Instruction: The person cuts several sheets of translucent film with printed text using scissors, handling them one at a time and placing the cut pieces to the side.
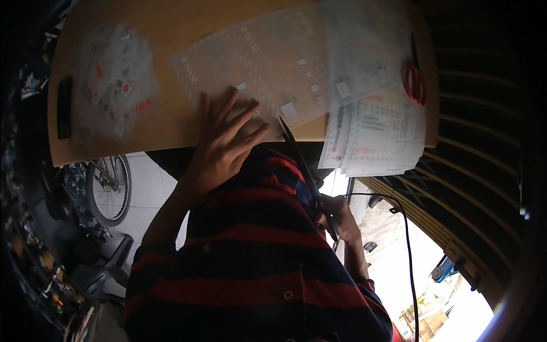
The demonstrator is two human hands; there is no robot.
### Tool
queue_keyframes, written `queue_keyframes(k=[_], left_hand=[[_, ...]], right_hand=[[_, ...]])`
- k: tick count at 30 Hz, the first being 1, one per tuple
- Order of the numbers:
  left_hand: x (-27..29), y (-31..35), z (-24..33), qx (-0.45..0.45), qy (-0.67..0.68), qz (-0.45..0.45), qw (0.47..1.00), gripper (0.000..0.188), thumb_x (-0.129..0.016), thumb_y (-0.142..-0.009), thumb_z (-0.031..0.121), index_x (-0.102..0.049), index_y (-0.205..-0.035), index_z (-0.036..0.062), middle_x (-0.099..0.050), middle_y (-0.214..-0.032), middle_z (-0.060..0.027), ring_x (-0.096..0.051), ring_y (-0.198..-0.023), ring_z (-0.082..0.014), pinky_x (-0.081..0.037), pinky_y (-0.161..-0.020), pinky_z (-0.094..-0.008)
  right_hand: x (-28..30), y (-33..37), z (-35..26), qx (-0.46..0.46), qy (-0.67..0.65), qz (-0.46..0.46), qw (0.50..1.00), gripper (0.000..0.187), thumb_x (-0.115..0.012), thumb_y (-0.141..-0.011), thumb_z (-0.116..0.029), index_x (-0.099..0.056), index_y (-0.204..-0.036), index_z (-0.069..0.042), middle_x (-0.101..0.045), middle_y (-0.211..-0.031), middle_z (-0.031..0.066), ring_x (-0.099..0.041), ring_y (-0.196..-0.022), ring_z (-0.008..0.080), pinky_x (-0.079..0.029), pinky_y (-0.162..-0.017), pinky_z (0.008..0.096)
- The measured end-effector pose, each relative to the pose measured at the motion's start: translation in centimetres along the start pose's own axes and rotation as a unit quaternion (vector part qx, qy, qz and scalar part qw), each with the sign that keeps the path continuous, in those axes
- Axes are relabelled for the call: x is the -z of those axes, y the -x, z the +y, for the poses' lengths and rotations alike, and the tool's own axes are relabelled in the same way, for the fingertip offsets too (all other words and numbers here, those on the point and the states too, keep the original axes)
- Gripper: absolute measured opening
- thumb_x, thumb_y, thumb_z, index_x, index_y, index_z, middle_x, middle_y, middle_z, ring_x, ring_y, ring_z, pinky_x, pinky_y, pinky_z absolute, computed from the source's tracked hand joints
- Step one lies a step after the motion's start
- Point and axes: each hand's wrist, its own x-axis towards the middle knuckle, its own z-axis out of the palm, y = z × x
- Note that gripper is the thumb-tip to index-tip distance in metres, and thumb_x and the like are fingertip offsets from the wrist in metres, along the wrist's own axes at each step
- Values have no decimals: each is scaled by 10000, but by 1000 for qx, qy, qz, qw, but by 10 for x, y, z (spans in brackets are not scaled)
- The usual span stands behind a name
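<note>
Nearest, the right hand (341,214) grips a slim black corded tool (305,171), its tip touching the translucent plastic sheet of small white squares (285,62) that the flat, spread left hand (223,145) pins to the wooden board (171,34); most squares seem untouched.

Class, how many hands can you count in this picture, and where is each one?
2. The left hand lies flat on the plastic sheet at the table edge. The right hand is lower, gripping a thin black tool.
</note>
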Motion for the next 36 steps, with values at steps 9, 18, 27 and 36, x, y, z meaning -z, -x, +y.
queue_keyframes(k=[9, 18, 27, 36], left_hand=[[0, 1, -1, -4, 1, 1, 1000, 440, -713, -833, 12, -736, -1234, 192, -518, -1497, -96, -326, -1484, -430, -117, -1187, -733], [-3, 2, -5, -11, 6, 13, 1000, 382, -730, -850, 90, -736, -1214, 208, -519, -1481, -92, -309, -1491, -422, -114, -1179, -758], [0, 2, -4, -5, 17, 8, 1000, 376, -727, -835, 47, -762, -1183, 185, -527, -1490, -94, -320, -1491, -410, -96, -1199, -726], [0, 2, -3, 1, 23, 13, 1000, 346, -738, -837, 66, -773, -1159, 188, -539, -1480, -89, -318, -1494, -401, -95, -1200, -726]], right_hand=[[-3, -11, -13, 11, -15, 22, 1000, 584, -811, -832, -494, -506, -748, -4, -410, -571, 60, -304, -592, 117, -326, -478, 342], [-9, -7, -6, -41, -38, 18, 998, 534, -803, -862, -462, -541, -783, -4, -497, -590, 25, -393, -581, 82, -380, -499, 308], [-22, -23, -20, 29, -36, 53, 998, 539, -798, -849, -514, -625, -850, -4, -622, -646, 40, -554, -583, 96, -446, -539, 307], [-23, -30, -16, 67, 29, 64, 995, 532, -779, -860, -517, -632, -871, -5, -618, -635, 67, -588, -558, 145, -454, -531, 320]])
